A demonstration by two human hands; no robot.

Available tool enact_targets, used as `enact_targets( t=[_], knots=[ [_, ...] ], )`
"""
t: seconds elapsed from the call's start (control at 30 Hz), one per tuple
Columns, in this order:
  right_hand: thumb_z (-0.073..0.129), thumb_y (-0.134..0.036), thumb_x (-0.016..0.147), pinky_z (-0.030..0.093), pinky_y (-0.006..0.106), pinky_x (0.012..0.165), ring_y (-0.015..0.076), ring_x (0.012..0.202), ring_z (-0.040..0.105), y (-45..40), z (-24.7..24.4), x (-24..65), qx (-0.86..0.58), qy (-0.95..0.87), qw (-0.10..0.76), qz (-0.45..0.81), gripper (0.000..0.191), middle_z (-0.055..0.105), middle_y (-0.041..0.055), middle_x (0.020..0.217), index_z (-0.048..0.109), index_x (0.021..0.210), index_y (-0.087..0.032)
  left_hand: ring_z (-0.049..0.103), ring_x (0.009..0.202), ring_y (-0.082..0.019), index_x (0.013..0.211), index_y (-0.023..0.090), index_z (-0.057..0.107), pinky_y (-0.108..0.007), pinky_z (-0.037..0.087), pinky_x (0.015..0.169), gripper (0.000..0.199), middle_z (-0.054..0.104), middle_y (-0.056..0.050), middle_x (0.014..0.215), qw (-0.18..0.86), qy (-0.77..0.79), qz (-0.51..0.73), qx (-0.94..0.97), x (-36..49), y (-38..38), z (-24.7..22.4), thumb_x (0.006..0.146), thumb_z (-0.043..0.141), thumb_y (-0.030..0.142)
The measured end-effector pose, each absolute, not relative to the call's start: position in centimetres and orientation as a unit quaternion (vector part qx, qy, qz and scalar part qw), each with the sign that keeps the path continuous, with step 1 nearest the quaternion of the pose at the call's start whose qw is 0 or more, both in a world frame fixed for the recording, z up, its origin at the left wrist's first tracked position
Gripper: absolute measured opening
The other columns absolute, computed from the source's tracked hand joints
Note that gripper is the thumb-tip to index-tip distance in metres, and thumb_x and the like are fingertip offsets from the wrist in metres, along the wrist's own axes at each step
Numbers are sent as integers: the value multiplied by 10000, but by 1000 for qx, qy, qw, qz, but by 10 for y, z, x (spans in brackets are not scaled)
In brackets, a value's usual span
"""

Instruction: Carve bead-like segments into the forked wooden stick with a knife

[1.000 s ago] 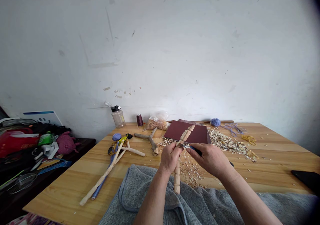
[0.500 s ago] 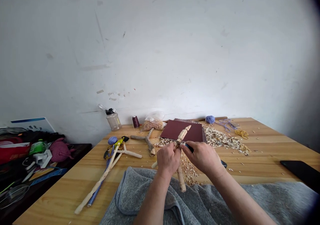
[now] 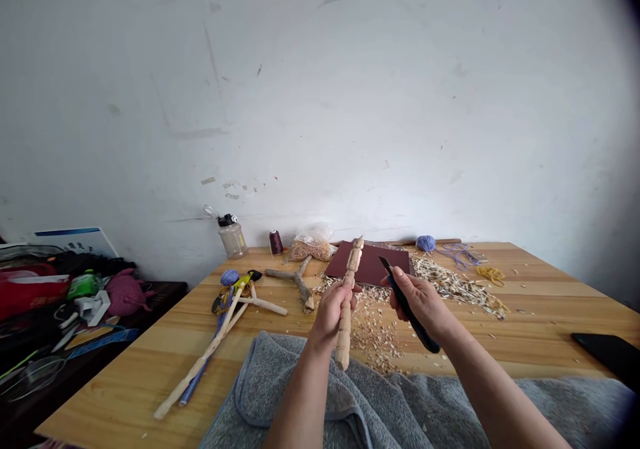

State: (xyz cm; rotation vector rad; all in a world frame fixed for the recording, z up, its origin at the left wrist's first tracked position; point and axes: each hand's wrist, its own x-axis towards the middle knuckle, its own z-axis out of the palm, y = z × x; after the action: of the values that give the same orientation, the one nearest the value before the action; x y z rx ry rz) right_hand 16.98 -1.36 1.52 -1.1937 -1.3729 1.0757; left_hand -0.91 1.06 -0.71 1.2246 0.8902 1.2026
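My left hand (image 3: 334, 308) is wrapped around a pale carved wooden stick (image 3: 345, 332), which has notches along its length and a pointed tip at the far end. The stick slants up and away over the table. To its right, my right hand (image 3: 417, 297) grips a utility knife (image 3: 419, 329) with a dark handle, its blade pointing up and to the left. Blade and stick are apart. Beneath the hands, wood shavings (image 3: 377, 339) are scattered on the tabletop, and a dark red board (image 3: 370, 266) lies behind the stick.
A grey towel (image 3: 280, 369) covers the table's near edge. Forked sticks (image 3: 220, 342) lie at left, with a bare branch (image 3: 300, 282) beyond. A bottle (image 3: 233, 237), thread spool (image 3: 275, 242) and bag (image 3: 310, 244) stand along the wall. A shavings heap (image 3: 457, 286) and black flat object (image 3: 605, 352) are at right.
My right hand has drawn the knife away from the stick to the right, so the knife is now plainly seen. The stick has turned more upright in my left hand.
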Motion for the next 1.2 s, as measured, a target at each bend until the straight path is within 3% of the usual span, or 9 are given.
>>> enact_targets(
  t=[0.23, 0.47, 0.97, 1.2],
  knots=[
    [318, -593, 859, 380, 228, 460, 106, 440, 497, -18, 14, 164, -499, -712, 402, 286, 480, 521, -23, 524, 520, 673, -200, 338, 422, -62, 730, 125, 593, -200, 243, 412, 319, 429, 24, 505, 649, 336, 492, 473, -16, 8, 1, 701, 466, 415],
    [320, -536, 883, 405, 246, 577, 151, 609, 589, -24, 20, 162, -490, -791, 352, 102, 466, 674, 41, 720, 667, 904, -225, 358, 436, -72, 711, 116, 594, -210, 246, 421, 307, 432, 16, 494, 666, 303, 488, 477, -15, 6, 0, 700, 455, 389],
    [322, -520, 885, 396, 245, 572, 166, 678, 636, -28, 22, 164, -515, -798, 313, 1, 438, 696, 43, 759, 672, 924, -260, 363, 455, -80, 687, 120, 611, -225, 275, 468, 260, 446, 14, 494, 583, 329, 503, 546, -13, 6, -3, 716, 454, 325],
    [324, -526, 886, 403, 256, 583, 175, 709, 645, -27, 19, 160, -540, -786, 300, -33, 430, 701, 37, 789, 669, 924, -272, 348, 460, -78, 622, 145, 538, -222, 268, 467, 250, 431, 16, 526, 554, 359, 473, 583, -12, 9, -8, 741, 450, 346]
  ],
)
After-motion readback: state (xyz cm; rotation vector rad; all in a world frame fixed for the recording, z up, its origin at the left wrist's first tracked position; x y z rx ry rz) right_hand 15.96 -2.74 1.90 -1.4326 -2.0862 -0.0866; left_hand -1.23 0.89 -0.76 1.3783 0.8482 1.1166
